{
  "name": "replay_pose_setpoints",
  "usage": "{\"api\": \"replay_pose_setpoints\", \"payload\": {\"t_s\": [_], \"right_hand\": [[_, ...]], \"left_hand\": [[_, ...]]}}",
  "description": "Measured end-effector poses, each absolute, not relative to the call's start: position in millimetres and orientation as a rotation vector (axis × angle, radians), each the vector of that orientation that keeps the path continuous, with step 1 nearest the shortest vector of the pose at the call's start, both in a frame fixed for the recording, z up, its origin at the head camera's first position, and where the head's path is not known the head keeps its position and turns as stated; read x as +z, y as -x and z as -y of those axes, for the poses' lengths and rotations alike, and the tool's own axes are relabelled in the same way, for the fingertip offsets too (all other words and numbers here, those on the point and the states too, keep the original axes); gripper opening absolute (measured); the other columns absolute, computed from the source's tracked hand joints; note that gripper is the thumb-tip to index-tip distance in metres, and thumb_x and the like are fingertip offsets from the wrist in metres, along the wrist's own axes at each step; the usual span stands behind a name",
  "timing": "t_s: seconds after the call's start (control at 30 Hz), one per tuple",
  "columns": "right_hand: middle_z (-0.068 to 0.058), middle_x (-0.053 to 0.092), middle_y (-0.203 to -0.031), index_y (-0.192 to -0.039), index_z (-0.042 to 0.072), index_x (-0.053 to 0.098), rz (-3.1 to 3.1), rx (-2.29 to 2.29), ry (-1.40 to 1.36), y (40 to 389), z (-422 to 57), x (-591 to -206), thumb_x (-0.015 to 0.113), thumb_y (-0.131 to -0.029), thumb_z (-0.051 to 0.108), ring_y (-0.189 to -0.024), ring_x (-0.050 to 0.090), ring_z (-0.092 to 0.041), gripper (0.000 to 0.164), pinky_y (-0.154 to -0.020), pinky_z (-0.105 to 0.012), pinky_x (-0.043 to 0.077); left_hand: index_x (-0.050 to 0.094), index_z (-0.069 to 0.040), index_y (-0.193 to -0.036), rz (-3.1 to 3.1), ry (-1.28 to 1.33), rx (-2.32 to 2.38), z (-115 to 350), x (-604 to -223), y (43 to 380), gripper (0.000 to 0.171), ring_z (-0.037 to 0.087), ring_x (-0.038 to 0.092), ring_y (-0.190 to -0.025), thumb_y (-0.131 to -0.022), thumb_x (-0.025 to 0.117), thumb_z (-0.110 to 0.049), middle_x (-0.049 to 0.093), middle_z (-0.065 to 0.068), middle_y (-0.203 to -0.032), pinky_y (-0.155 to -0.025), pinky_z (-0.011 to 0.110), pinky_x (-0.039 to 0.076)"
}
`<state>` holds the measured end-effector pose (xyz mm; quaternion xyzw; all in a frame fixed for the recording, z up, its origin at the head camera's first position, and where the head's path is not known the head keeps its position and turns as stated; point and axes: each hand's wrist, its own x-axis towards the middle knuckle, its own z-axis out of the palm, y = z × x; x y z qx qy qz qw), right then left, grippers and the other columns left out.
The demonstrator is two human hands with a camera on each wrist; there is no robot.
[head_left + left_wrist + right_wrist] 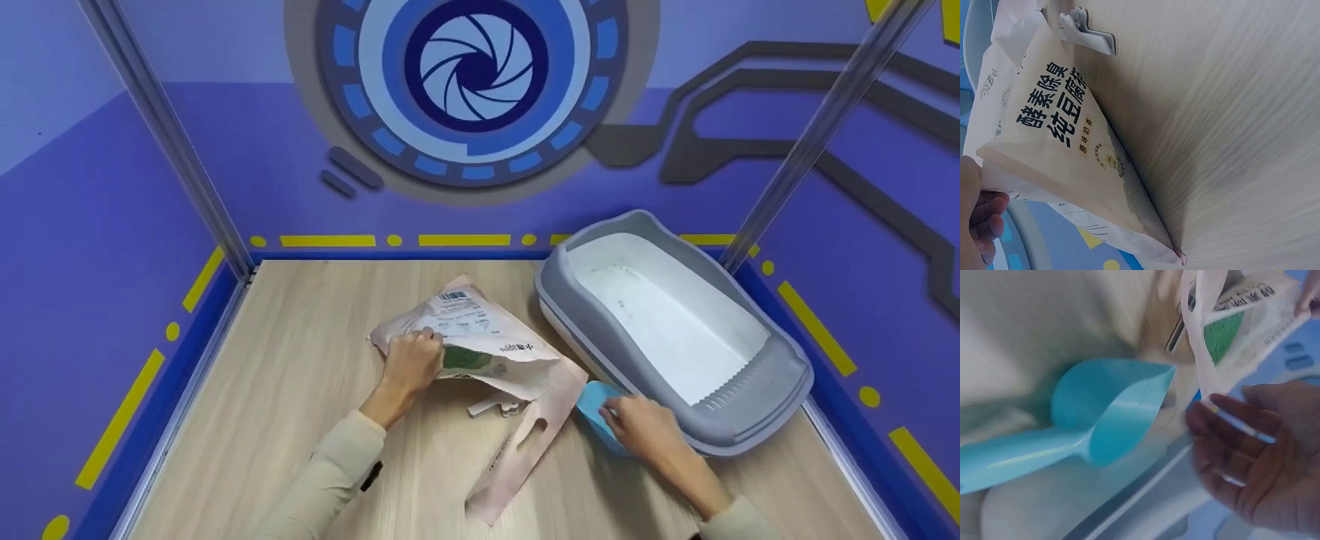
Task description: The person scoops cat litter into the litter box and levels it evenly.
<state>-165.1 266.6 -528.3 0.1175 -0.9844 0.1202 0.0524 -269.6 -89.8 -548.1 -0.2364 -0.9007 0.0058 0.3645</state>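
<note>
1. Showing a pale pink bag (499,319) tilting on the table (300,315), left of the grey-rimmed tray (780,382), and gaping at the mouth, with green, grainy-looking contents (1223,334) showing inside.
2. Gripping the bag's edge with the left hand (412,358), well left of the tray, curling fingers round the thin wall.
3. Hovering with the right hand (649,427) beside the tray's near left side, at the blue scoop (591,397); bending fingers loosely, slightly apart, seemingly holding nothing, leaving contact with the scoop unclear.
4. Judging by looks: probably weighing heavy, shifting inside, slumping softly, perhaps tearing further at the mouth.
5. Favouring a hold under the closed end plus a pinch at the mouth's edge; avoiding the loose strip (517,466) trailing left of the tray.
6. Looking light, stiff and smooth in the scoop's case; suiting a handle grip.
</note>
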Motion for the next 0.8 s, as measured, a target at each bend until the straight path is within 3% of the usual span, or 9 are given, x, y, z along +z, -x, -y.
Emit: {"api": "replay_pose_setpoints", "payload": {"t_s": [0.17, 0.4, 0.63, 0.8], "right_hand": [[-0.010, 0.062, -0.067, -0.068, 0.008, 0.058, 3.104, 0.269, -0.226, 140.4, -290.5, -535.3, 0.074, -0.090, 0.019, -0.062, 0.064, -0.027, 0.029, -0.054, -0.050, 0.051], [-0.012, 0.061, -0.062, -0.072, 0.000, 0.063, 3.103, 0.124, -0.192, 128.7, -310.6, -556.9, 0.082, -0.082, 0.016, -0.057, 0.060, -0.024, 0.027, -0.050, -0.044, 0.050], [-0.018, 0.065, -0.069, -0.077, -0.002, 0.061, 3.152, 0.082, -0.122, 129.7, -318.8, -581.3, 0.066, -0.087, -0.001, -0.061, 0.067, -0.035, 0.011, -0.050, -0.050, 0.051], [-0.014, 0.062, -0.067, -0.079, 0.000, 0.058, 3.103, 0.163, -0.107, 133.4, -314.1, -590.6, 0.073, -0.086, 0.004, -0.058, 0.064, -0.029, 0.016, -0.047, -0.045, 0.049]], "left_hand": [[0.068, -0.007, -0.069, 2.338, 0.624, 0.032, 91.7, -551.3, 266.6, 0.016, 0.021, 0.059, -0.049, -0.077, 0.077, -0.017, 0.067, 0.006, -0.065, -0.042, 0.035, 0.044], [0.069, -0.008, -0.070, 2.343, 0.620, 0.034, 92.3, -553.2, 265.9, 0.017, 0.022, 0.062, -0.051, -0.077, 0.080, -0.019, 0.068, 0.005, -0.067, -0.043, 0.035, 0.046], [0.070, -0.009, -0.072, 2.359, 0.622, 0.056, 92.6, -553.6, 263.9, 0.019, 0.022, 0.062, -0.052, -0.076, 0.081, -0.024, 0.068, 0.004, -0.068, -0.044, 0.035, 0.046], [0.070, -0.009, -0.073, 2.370, 0.627, 0.072, 93.1, -554.4, 263.3, 0.020, 0.021, 0.062, -0.053, -0.077, 0.082, -0.026, 0.068, 0.003, -0.068, -0.045, 0.035, 0.046]]}}
